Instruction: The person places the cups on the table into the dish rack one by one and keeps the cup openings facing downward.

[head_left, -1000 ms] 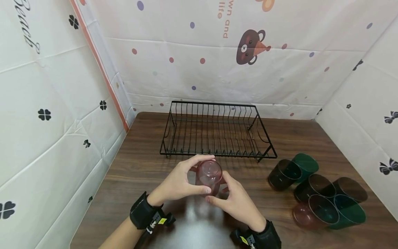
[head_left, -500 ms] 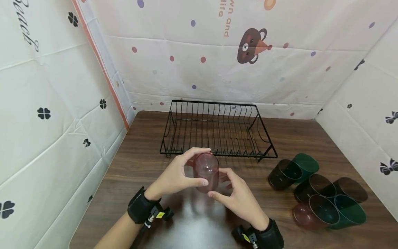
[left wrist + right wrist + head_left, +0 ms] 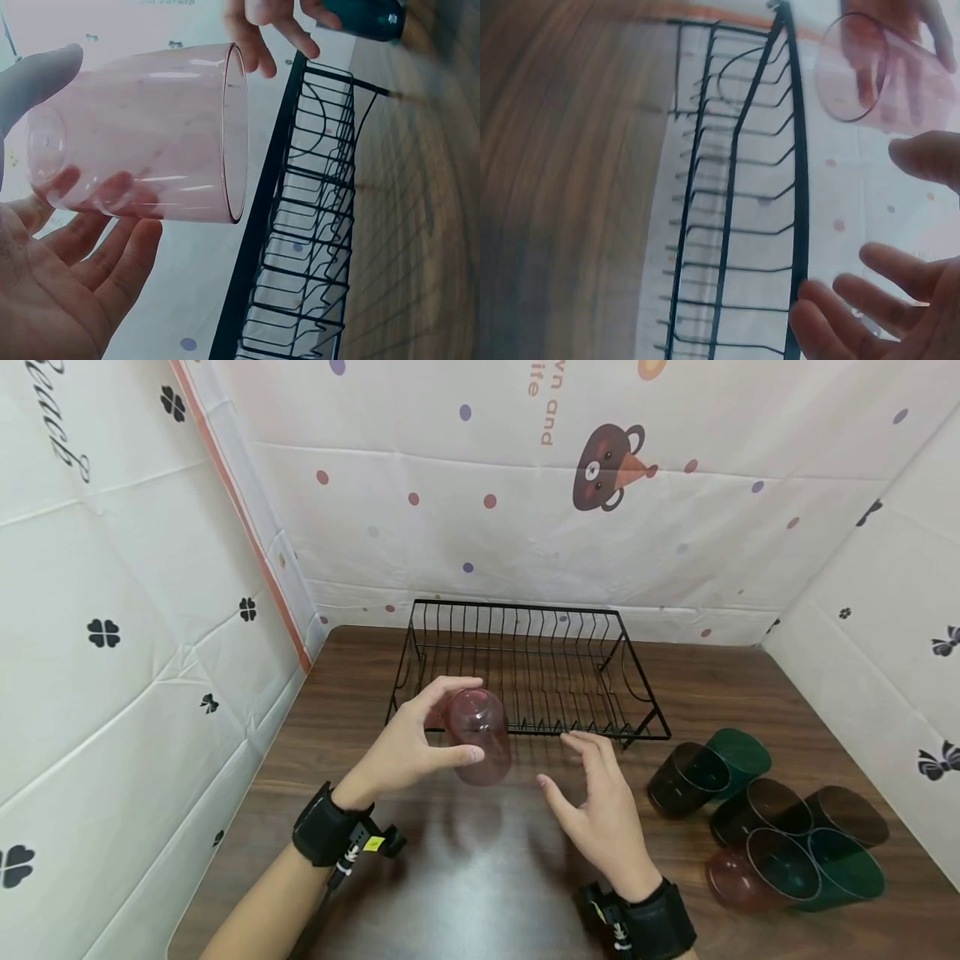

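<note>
A clear pink cup (image 3: 483, 743) is held upside down in my left hand (image 3: 408, 739), above the table in front of the rack. The thumb lies along one side of it and the fingers along the other. In the left wrist view the same cup (image 3: 150, 135) shows its open rim turned toward the rack. My right hand (image 3: 603, 810) is apart from the cup, to its right, with fingers spread and nothing in them. A black wire dish rack (image 3: 525, 672) stands at the back of the table, just beyond both hands.
At the right of the wooden table (image 3: 330, 693) several tinted cups stand close together: a dark cup (image 3: 686, 779), a green cup (image 3: 738, 760), a pink cup (image 3: 738, 881) and others. Printed cloth walls (image 3: 420, 535) rise behind and on both sides.
My left hand has carried the pink cup forward and left toward the rack. The right hand has let go of the cup and moved away to the right.
</note>
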### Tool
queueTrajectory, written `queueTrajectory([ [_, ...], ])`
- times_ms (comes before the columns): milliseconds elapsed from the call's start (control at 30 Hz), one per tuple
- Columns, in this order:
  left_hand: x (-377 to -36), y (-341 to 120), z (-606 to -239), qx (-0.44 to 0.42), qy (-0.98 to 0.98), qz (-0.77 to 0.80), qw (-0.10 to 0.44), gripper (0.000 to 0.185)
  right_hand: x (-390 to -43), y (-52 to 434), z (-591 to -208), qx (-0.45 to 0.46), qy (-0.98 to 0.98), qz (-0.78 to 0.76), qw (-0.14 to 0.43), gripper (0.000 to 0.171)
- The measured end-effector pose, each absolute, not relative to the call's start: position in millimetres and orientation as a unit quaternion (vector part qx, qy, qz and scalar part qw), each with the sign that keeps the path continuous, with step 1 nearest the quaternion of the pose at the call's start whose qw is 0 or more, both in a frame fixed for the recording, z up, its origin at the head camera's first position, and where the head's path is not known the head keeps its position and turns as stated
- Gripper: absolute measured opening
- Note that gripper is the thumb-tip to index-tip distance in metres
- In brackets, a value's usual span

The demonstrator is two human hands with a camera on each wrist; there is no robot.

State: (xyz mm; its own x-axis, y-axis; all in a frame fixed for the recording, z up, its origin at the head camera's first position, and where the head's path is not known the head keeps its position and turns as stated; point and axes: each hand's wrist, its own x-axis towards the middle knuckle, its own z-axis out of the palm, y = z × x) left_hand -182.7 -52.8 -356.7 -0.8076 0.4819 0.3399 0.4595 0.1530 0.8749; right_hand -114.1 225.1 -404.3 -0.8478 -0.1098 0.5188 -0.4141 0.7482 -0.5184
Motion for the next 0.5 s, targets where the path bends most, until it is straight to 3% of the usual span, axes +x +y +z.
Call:
queueTrajectory([
  [300,-194,-56,-351,0.308,0.758,0.575,0.012,0.075,-114,236,-404,0.112,-0.913,0.282,0.272,0.058],
  [500,-220,-67,-338,0.300,0.768,0.565,0.002,0.074,-105,257,-404,0.052,-0.924,0.243,0.290,0.056],
])
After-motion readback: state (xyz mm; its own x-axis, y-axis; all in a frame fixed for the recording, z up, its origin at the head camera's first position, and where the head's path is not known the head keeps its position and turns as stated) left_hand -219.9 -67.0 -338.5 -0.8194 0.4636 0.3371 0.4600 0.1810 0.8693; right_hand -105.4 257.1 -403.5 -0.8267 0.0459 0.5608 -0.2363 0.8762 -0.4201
